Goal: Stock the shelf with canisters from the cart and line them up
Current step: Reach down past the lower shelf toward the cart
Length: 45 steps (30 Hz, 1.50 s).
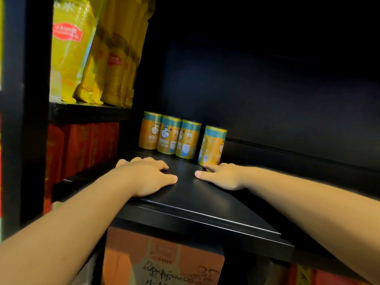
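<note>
- A person is reaching both bare arms into a black shelf (205, 194), seen from a head camera looking down.
- Three orange-and-teal canisters (169, 138) are standing upright at the back left of the shelf, touching side by side in a row.
- A fourth canister (212, 146) is standing upright just to their right, parted from the row by a small gap and sitting a little nearer the front edge.
- The left hand (148, 177) is lying flat, palm down, on the shelf in front of the row, fingers straight and holding nothing.
- The right hand (222, 176) is also lying flat and open, gripping nothing, its fingertips reaching the foot of the fourth canister (whether they are quite touching it is hard to tell).
- The step in hand is looking like the lining-up: the fourth canister is placed but not yet flush with the others.
- The next move is likely calling for a gentle push low on it, back and leftward, until it is meeting the row, without tipping it.
- The cart is not showing; yellow bags (82, 58) are standing above at left, and a printed box (162, 262) is sitting below.
</note>
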Each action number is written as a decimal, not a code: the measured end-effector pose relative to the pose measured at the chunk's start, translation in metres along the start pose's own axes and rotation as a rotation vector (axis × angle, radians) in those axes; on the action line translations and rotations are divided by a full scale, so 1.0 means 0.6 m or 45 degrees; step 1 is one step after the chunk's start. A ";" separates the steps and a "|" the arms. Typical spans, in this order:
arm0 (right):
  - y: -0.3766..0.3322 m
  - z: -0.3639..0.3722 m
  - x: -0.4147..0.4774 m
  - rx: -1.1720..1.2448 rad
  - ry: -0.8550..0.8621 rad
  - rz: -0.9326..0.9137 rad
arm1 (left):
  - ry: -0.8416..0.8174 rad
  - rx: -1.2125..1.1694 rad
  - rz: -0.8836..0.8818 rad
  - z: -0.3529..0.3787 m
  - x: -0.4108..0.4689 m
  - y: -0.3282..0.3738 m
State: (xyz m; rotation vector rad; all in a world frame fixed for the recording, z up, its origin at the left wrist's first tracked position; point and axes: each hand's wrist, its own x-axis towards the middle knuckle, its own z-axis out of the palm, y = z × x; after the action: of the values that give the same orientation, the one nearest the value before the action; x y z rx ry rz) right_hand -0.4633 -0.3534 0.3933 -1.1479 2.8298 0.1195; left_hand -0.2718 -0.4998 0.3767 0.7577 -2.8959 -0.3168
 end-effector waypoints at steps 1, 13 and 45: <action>-0.007 -0.003 0.008 -0.002 -0.022 0.025 | 0.004 -0.005 -0.001 0.000 0.000 0.000; -0.030 -0.015 0.063 0.152 -0.082 0.064 | 0.011 0.007 0.017 0.002 0.009 -0.002; 0.069 0.136 -0.337 -0.012 0.993 -0.195 | 0.932 -0.186 0.369 0.094 -0.168 0.040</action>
State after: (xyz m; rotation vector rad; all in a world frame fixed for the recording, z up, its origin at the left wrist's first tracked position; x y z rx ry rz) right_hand -0.3435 -0.1757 0.3359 -1.7072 3.3390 -0.4191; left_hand -0.2060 -0.4198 0.3205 0.3202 -2.2115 -0.1647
